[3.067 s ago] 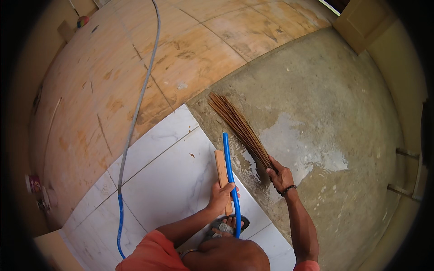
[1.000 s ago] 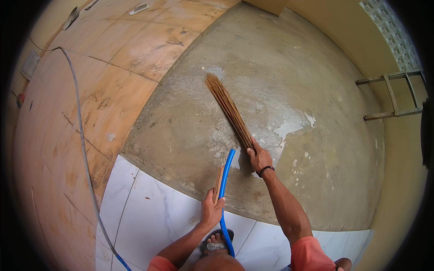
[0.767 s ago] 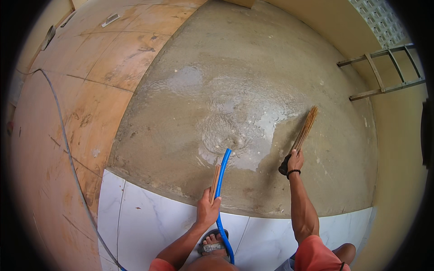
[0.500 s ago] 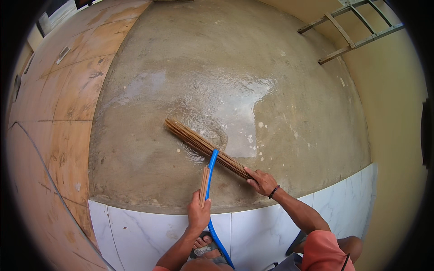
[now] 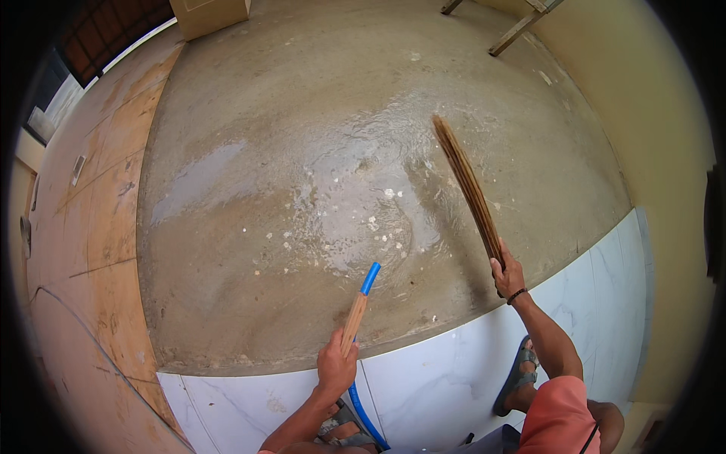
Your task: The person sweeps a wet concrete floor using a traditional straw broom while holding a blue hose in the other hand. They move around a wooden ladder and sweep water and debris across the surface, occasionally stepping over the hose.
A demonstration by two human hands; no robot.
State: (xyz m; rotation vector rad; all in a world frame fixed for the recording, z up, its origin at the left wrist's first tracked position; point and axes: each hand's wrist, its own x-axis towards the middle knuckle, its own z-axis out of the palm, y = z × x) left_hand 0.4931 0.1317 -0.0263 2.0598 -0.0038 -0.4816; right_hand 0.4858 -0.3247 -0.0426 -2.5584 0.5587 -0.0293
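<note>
My right hand [image 5: 508, 271] is closed around the lower end of a stick broom [image 5: 470, 185], a long bundle of thin brown sticks. It slants up and away over the wet concrete floor [image 5: 287, 257]. In my left hand [image 5: 337, 368] are a blue hose [image 5: 370, 278] and a flat piece of brown wood [image 5: 353, 321] lying along it. The hose's tip sticks out beyond the wood, and its length runs down past my foot. Water with pale flecks spreads over the middle of the concrete.
White marbled tiles [image 5: 242, 397] lie under my sandalled feet. Brown stained panels [image 5: 113, 219] border the concrete on the left, crossed by a thin cable [image 5: 83, 325]. A cardboard box [image 5: 212, 15] stands far off; ladder legs [image 5: 518, 34] lean near the yellowish wall [image 5: 650, 136].
The broom has swung from lying across the hose toward the left to pointing up and away on the right. The hose tip now shows apart from it. My view has shifted.
</note>
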